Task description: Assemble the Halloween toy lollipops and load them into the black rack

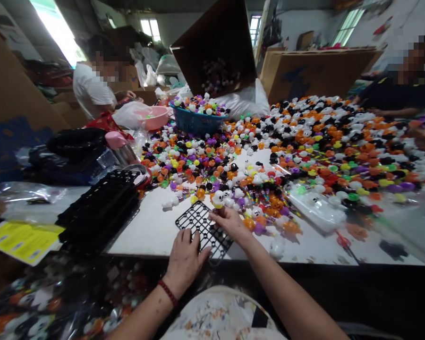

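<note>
A black plastic grid tray lies on the white table at its front edge. My left hand rests on the tray's near left side, fingers bent over its edge and thumb apart. My right hand is over the tray's right part, thumb and fingers pinched on a small white skull-headed piece with yellow below its head. Just beyond and to the right of the tray lies a pile of small figures on striped sticks, in orange, white, purple and black.
Stacked black grids stand at left, near a pink-lidded bottle. Behind are a blue basin, a pink basin and a tilted cardboard box. Clear plastic bags lie right. A person works back left, another right.
</note>
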